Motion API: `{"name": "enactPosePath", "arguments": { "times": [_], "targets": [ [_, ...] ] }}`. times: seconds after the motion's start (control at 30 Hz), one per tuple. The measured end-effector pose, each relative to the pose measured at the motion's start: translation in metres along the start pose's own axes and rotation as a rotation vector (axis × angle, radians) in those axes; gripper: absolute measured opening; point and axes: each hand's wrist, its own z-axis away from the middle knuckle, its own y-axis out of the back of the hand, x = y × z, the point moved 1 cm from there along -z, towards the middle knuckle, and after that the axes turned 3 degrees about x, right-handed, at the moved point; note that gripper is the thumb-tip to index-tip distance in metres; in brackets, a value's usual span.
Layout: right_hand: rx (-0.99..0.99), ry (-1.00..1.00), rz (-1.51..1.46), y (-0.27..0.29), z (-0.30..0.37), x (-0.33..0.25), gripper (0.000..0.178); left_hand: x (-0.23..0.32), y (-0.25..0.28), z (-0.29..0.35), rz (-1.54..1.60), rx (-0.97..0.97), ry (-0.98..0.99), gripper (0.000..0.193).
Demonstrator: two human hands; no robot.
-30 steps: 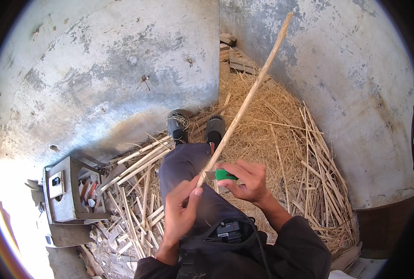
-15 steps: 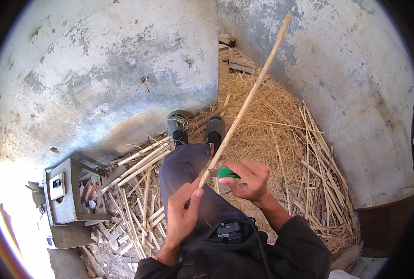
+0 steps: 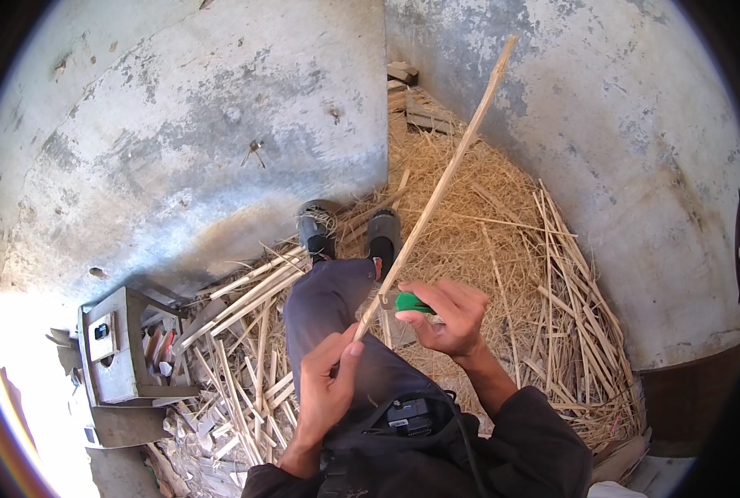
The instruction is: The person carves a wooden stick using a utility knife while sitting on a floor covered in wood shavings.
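Wooden stick, green knife, black device, illegible print

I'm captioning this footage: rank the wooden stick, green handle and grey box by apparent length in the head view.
1. Wooden stick
2. Grey box
3. Green handle, partly covered by the right hand

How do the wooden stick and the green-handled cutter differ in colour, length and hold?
Colour: the wooden stick is pale straw-brown, while the green-handled cutter shows bright green.
Length: the wooden stick is long and thin; the green-handled cutter is far shorter.
Hold: the left hand grips the wooden stick, the right hand the green-handled cutter.
Shared: both are held.
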Motion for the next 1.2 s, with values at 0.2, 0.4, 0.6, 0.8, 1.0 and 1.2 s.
{"name": "enactPosePath", "arguments": {
  "times": [0.2, 0.4, 0.6, 0.8, 1.0, 1.2],
  "targets": [
    [0.082, -0.021, -0.01, -0.001, 0.003, 0.011, 0.036, -0.002, 0.0, 0.003, -0.014, -0.003, -0.006, 0.027],
    [0.088, -0.119, -0.02, 0.008, -0.015, 0.022, 0.028, -0.015, 0.0, 0.017, 0.001, 0.029, 0.053, 0.027],
    [0.184, -0.209, -0.036, 0.011, -0.021, 0.04, 0.028, -0.016, 0.004, 0.021, -0.07, -0.02, 0.077, 0.028],
    [0.147, -0.241, 0.009, 0.013, -0.029, 0.057, 0.03, -0.023, 0.01, 0.029, -0.124, -0.02, 0.08, 0.032],
    [0.09, -0.239, 0.028, 0.012, -0.036, 0.062, 0.032, -0.023, 0.011, 0.03, -0.112, -0.003, 0.075, 0.034],
    [0.144, -0.281, 0.09, 0.014, -0.037, 0.111, 0.033, -0.024, 0.015, 0.036, -0.159, -0.026, 0.105, 0.032]
  ]
}}
